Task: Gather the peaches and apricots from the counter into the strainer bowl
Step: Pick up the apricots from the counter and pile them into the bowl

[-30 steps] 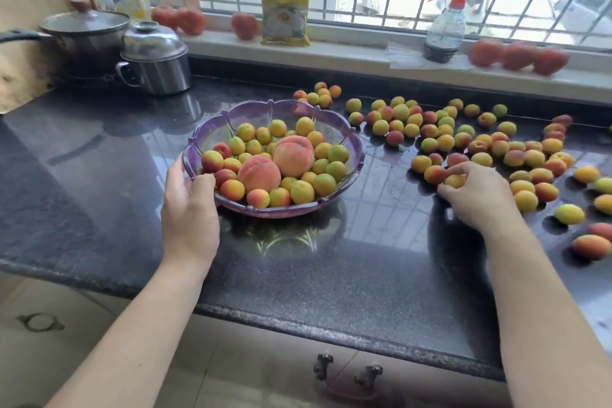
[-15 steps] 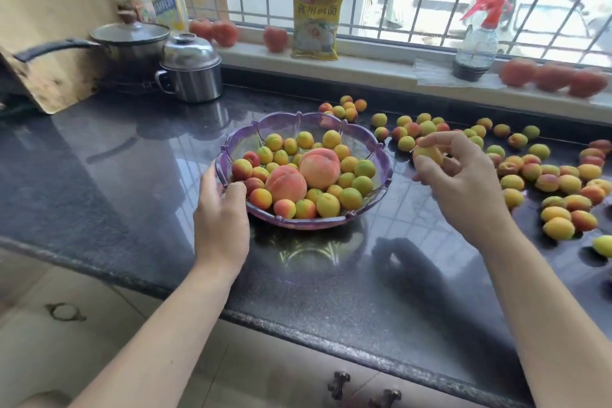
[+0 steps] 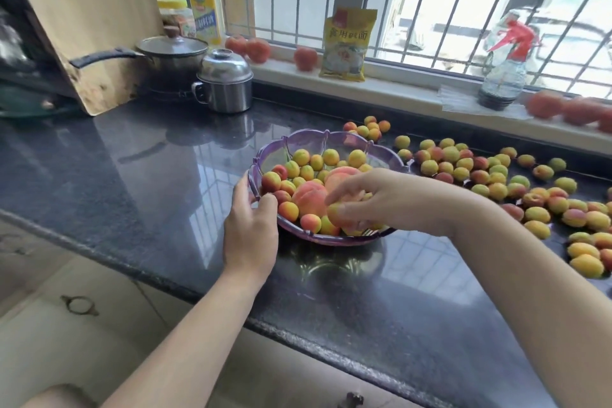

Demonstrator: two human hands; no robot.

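From the head camera, looking down: the translucent purple scalloped plastic strainer bowl (image 3: 326, 142) sits on the glossy dark stone counter (image 3: 149, 175), already heaped with small yellow-green and red-blushed apricots (image 3: 301, 157) and two large pink-orange peaches (image 3: 309, 197) in the middle. The left hand (image 3: 250, 228) is on the bowl's near-left rim, thumb curled over the edge and fingers round the outside, gripping it. The right hand (image 3: 377, 200) reaches across from the right and hangs over the near side of the bowl, fingers spread and curved downward above the fruit; a blushed apricot (image 3: 334, 212) sits right at its fingertips, but motion blur there means I cannot tell whether the hand holds it or has let it go.

To the right of the bowl, a wide scatter of loose apricots (image 3: 496, 175) lies on the counter, stretching to the frame's right edge, with a small cluster (image 3: 371, 129) just behind the bowl.

Back left stand a dark lidded saucepan (image 3: 172, 56) and a small steel lidded pot (image 3: 225, 83). On the white windowsill (image 3: 414, 86): red peaches (image 3: 258, 50), a yellow packet (image 3: 347, 43), and a clear spray bottle with a red trigger (image 3: 506, 66).
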